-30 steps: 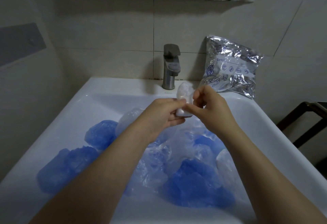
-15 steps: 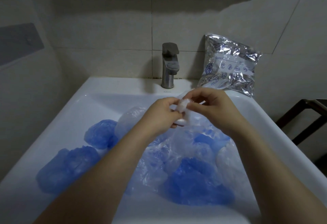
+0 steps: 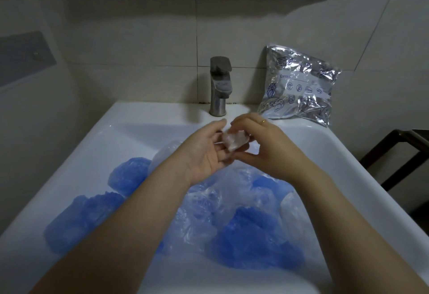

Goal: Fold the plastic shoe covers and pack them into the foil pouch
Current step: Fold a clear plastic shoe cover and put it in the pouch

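Clear shoe cover (image 3: 234,140), crumpled into a small wad, center frame, held above the pile. Loose blue and clear shoe covers (image 3: 253,240) heaped across lower center and left. Crinkled silver foil pouch (image 3: 299,89) with blue print, upper right, leaning upright.

shoe covers (image 3: 253,235) crowding the sink (image 3: 120,129), tap (image 3: 219,86) just beside foil pouch (image 3: 299,87)
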A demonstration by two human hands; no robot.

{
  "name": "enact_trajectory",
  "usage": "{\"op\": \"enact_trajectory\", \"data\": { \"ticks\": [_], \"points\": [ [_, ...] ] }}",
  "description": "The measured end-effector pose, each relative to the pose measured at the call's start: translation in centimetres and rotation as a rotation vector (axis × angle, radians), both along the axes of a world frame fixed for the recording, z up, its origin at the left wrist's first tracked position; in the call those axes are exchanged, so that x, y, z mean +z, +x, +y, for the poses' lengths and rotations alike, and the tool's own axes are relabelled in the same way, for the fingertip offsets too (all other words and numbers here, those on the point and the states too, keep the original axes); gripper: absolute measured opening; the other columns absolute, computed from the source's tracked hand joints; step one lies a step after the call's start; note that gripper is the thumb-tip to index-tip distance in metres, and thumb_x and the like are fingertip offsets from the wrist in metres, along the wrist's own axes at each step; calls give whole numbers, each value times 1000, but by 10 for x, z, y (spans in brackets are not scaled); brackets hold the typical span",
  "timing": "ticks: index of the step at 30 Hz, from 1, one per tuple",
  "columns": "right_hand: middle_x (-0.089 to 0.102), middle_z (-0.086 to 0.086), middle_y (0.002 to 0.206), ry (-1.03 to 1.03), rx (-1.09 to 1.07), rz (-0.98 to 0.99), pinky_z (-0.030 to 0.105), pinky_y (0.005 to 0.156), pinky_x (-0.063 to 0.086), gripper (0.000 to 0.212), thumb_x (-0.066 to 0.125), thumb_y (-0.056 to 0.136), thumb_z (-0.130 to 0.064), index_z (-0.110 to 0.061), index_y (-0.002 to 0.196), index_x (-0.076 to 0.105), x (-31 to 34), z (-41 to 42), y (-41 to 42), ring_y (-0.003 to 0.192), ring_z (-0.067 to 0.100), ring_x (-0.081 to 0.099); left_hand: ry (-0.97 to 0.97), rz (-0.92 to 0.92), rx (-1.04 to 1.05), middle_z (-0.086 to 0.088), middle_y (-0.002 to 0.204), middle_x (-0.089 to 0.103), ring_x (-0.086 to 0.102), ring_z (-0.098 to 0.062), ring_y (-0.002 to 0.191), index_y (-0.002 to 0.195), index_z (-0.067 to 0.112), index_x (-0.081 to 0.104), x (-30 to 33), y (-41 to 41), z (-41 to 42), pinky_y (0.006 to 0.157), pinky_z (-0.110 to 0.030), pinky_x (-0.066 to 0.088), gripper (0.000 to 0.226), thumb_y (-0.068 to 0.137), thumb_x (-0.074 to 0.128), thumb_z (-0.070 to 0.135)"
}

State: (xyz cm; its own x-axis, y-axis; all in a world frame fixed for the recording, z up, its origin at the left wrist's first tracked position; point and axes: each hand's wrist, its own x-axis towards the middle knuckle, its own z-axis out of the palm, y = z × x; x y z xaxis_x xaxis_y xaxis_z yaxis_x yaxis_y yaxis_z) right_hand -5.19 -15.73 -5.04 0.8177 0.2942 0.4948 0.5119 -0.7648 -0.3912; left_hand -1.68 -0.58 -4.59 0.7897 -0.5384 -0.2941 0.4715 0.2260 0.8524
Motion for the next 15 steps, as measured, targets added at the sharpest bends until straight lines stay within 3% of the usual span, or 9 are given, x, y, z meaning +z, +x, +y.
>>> {"op": "enact_trajectory", "data": {
  "ticks": [4, 8, 12, 14, 15],
  "points": [
    [59, -5, 99, -39, -24, -45, 11, 72, 40, 26, 72, 78, -11, -13, 102, 63, 1, 4, -1, 78, 8, 49, 82, -56, 29, -1, 81, 73, 69, -10, 80, 104, 11, 62, -3, 0, -2, 93, -27, 42, 22, 97, 42, 17],
    [60, -4, 89, 45, 4, -91, 17, 69, 43, 19, 69, 79, -19, -10, 95, 66, 9, -1, -4, 76, 12, 55, 175, -122, -18, 5, 78, 72, 68, -3, 71, 91, 16, 66, 4, -5, -5, 85, -25, 38, 22, 93, 45, 12],
    [56, -6, 83, 174, -96, -210, 9, 70, 41, 16, 63, 80, -14, -7, 95, 67, 21, -14, 4, 74, 6, 50, 181, -176, 44, 4, 91, 71, 62, -12, 94, 92, 19, 67, 25, -3, -24, 85, -30, 40, 17, 91, 50, 16],
    [57, -2, 83, 244, -231, -262, 8, 69, 40, 17, 63, 83, -10, -6, 98, 67, 32, -29, 17, 71, 6, 50, 179, -226, 165, 1, 90, 64, 56, -14, 90, 94, 17, 62, 44, 8, -43, 76, -27, 41, 14, 93, 48, 16],
    [61, 2, 84, 306, -307, -265, 15, 72, 44, 17, 63, 83, -9, -6, 100, 67, 39, -40, 26, 73, 12, 54, 197, -285, 213, 0, 85, 59, 52, -13, 83, 90, 18, 59, 56, 16, -55, 71, -25, 40, 12, 93, 48, 14]
  ]
}}
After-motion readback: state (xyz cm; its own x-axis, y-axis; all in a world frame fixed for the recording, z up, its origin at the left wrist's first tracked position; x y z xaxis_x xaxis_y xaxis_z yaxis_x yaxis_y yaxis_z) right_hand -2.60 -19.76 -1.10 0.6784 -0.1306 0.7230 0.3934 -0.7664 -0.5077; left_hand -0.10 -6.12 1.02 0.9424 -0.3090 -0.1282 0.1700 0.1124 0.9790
